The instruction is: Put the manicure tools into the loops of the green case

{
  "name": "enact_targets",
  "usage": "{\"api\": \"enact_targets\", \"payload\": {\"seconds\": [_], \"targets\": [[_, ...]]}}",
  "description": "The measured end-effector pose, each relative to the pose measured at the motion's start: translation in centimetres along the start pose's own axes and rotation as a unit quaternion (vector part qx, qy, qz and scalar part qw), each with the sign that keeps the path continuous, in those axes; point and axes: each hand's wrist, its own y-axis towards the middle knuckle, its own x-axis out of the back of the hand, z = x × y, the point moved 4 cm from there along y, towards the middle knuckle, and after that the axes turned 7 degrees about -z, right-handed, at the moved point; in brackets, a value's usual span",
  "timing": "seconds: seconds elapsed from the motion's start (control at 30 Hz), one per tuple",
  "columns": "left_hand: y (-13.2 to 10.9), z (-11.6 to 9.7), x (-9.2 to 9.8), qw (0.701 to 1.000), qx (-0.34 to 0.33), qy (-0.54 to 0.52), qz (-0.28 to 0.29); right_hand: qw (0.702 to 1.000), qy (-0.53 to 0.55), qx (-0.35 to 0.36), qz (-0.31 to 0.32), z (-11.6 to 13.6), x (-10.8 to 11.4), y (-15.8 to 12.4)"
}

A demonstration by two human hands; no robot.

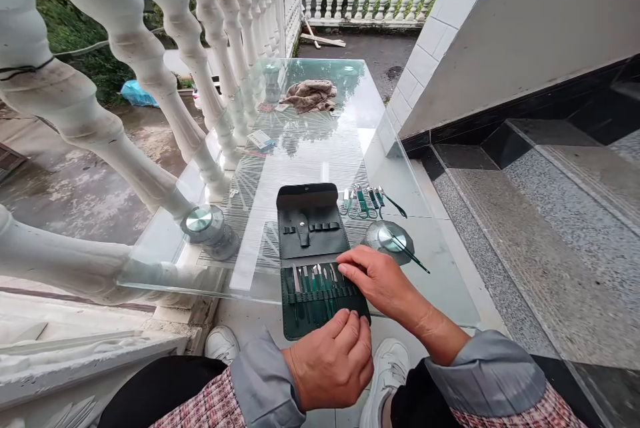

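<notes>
A dark green manicure case [310, 251] lies unfolded on the glass table, its upper half showing black loops with nothing in them. Slim manicure tools [317, 288] with green handles and metal tips stand in a row under the strap of the lower half. My right hand [383, 281] reaches over the lower half's right side, thumb and fingertips pinched at the row's right end; what they grip is hidden. Closer to me, my left hand [333, 361] has its fingers closed at the case's lower right edge, and its grip is hidden too.
Nail clippers and small scissors [367, 201] lie right of the case. A green-handled tool [410, 255] rests above a round table leg. Farther back are a crumpled brown cloth [310, 95] and a small card [261, 140]. White balusters [170, 61] border the left, stairs [525, 215] the right.
</notes>
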Motion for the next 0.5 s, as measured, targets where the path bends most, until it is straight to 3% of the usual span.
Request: {"api": "enact_targets", "payload": {"seconds": [0.07,0.17,0.33,0.5], "targets": [[0.0,-0.1,-0.1,1.0,0.002,0.001,0.004,0.997,0.03,-0.02,-0.066,-0.6,1.8,0.1],[0.0,-0.1,-0.1,1.0,0.002,0.004,0.012,0.981,0.015,-0.104,-0.165,-2.9,5.4,0.1],[-0.1,-0.1,0.0,1.0,0.0,0.007,0.011,0.944,-0.241,-0.124,-0.186,-6.6,9.6,-0.6],[-0.1,0.0,-0.1,1.0,-0.003,0.007,0.015,0.948,-0.264,-0.118,-0.136,-8.6,9.4,-1.6]]}}
